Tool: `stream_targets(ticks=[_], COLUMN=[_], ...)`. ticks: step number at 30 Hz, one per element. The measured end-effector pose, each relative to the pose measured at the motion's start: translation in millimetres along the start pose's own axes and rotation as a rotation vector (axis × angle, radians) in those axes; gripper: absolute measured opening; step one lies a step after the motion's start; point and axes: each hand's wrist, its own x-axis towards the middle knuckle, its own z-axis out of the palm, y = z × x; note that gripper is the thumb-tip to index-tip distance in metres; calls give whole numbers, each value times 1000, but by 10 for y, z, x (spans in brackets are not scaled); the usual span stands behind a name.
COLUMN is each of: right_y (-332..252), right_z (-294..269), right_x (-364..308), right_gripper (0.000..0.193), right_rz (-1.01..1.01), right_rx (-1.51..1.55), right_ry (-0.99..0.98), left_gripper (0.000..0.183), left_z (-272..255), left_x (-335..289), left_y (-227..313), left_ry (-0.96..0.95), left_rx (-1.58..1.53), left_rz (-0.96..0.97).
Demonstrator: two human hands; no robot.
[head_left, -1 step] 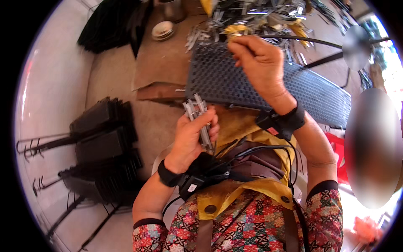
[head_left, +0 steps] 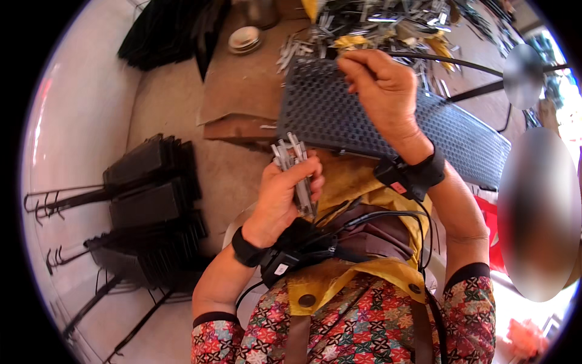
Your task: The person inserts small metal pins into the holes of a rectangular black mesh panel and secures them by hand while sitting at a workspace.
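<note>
My left hand is wrapped round a bundle of short, thin grey metal strips, whose ends poke up past my thumb and below my fingers. It is beside the near left corner of a dark grey tray with rows of small pockets. Over the tray's far part is my right hand, raised with thumb and fingertips pinched together; what they hold, if anything, is too small or hidden to make out. Small bright pieces lie along the tray's far left end.
Loose metal strips lie heaped beyond the tray, with yellow scraps among them. Small white dishes sit on brown cardboard at the far left. Black panels on a rack stand at left. A person is at right.
The whole view has shifted slightly, so the scene sits a little further right. Both hands keep nearly the same pose, the left still round the metal strips.
</note>
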Motion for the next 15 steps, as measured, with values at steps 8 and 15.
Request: stream_targets(ticks=[8,15], right_y=[149,302], right_z=[188,255], right_x=[28,95], right_gripper=[8,4], right_rz=[-224,-435], right_rx=[-193,-423], right_ry=[-47,-260], left_gripper=[12,16], left_z=[-54,42], left_x=[6,-29], left_y=[-32,-5], left_ry=[38,22], left_rx=[29,106], left_rz=[19,-45])
